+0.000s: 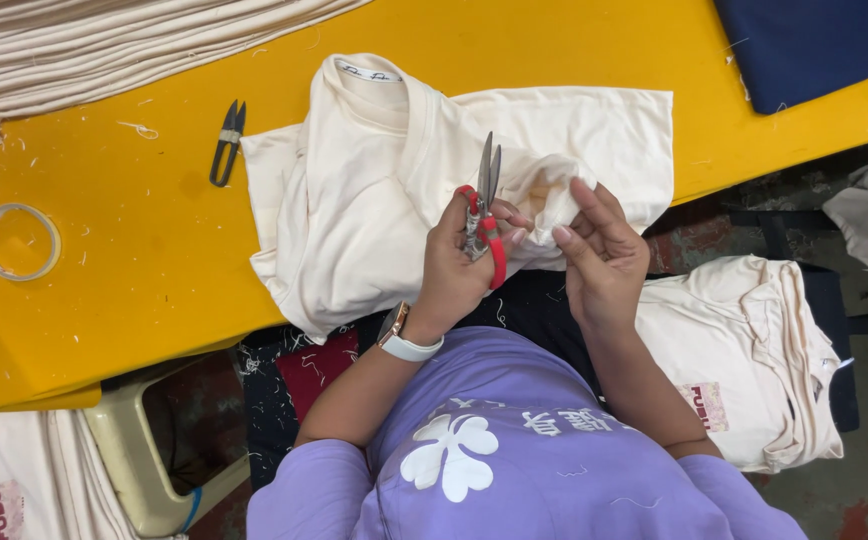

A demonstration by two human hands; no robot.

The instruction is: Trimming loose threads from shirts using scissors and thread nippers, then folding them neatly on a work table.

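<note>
A cream t-shirt [374, 190] lies crumpled on the yellow table [134, 280], its collar toward the far side. My left hand [449, 275], with a white-strapped watch on the wrist, grips red-handled thread snips [484, 215] whose blades point up over the shirt. My right hand [602, 255] is just to the right and pinches a fold of the shirt's fabric near the blade tips. Both hands hover at the table's near edge, above my purple top.
Black thread snips [226, 142] and a clear tape ring [19, 242] lie on the table to the left. Folded cream fabric [104, 45] sits far left, navy cloth [814, 40] far right. A pile of cream shirts [754, 350] rests at my right, a beige stool [144, 460] lower left.
</note>
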